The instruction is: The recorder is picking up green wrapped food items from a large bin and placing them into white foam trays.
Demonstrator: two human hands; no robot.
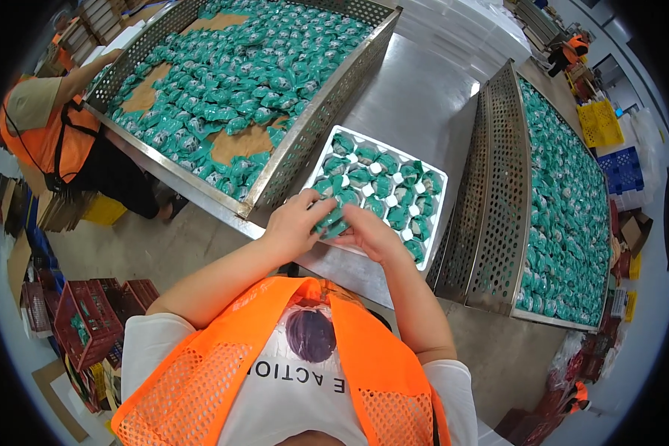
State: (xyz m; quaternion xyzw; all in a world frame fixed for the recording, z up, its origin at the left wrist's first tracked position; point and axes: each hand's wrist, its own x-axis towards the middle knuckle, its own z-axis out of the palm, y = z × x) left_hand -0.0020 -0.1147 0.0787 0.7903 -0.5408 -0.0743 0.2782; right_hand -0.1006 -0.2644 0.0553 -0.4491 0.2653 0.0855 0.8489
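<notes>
A white foam tray [440,186] with rows of hollows lies on the metal table in front of me. Green-wrapped packets [386,163] sit in many of its hollows, small and rounded. At the tray's near left corner my left hand [296,221] has its fingers curled round a green-wrapped packet [331,221]. My right hand [370,235] meets it from the other side, its fingertips bent against the same green wrapping. The fingers partly hide the packet, and I cannot tell whether there is more than one.
A perforated metal bin [327,100] heaped with green packets stands at the far left, brown lining showing. Another perforated bin [490,193] of packets stands on the right. A co-worker in an orange vest [33,145] reaches over the left bin. Red crates [89,320] are lower left.
</notes>
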